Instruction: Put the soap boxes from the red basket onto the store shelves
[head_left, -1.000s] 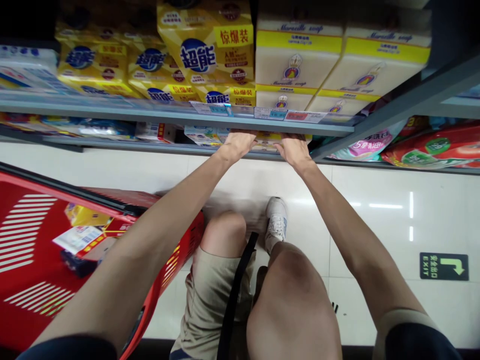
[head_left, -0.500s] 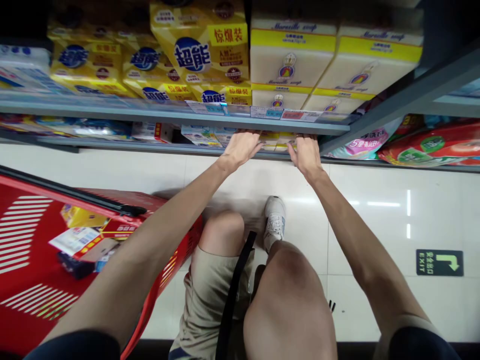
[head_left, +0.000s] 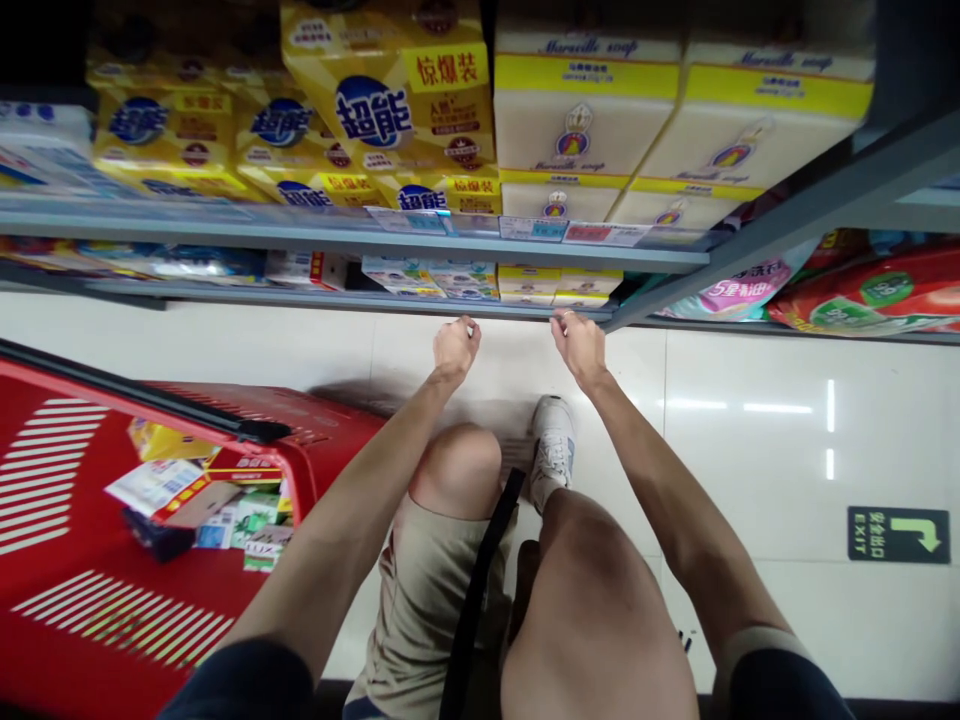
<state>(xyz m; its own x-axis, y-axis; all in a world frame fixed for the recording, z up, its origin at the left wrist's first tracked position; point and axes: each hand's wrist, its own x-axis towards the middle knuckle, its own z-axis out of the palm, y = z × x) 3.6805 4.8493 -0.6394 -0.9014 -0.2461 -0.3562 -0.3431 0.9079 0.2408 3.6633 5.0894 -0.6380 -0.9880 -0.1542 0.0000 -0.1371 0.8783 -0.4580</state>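
My left hand [head_left: 457,345] is above the floor just in front of the bottom shelf, its fingers curled in and holding nothing that I can see. Level with it, my right hand [head_left: 581,345] also has curled fingers with nothing visible in them. It is nearest to the white-and-yellow soap packs [head_left: 559,282] standing on the bottom shelf [head_left: 405,304]. Blue-and-white boxes [head_left: 431,277] sit left of those packs, beyond my left hand. Both hands are apart from the goods.
Yellow soap packs [head_left: 382,110] and large Marseille soap packs [head_left: 581,125] fill the upper shelf [head_left: 300,237]. At left is a red shopping basket [head_left: 60,610] with several packages. Bags of detergent [head_left: 877,295] lie right of the shelf upright. My knees are below, with an exit sign [head_left: 898,534] on the floor.
Both hands have drawn back from the bottom shelf toward me, and their fingers have curled in. The soap packs there show more fully, and more of the basket's contents is visible.
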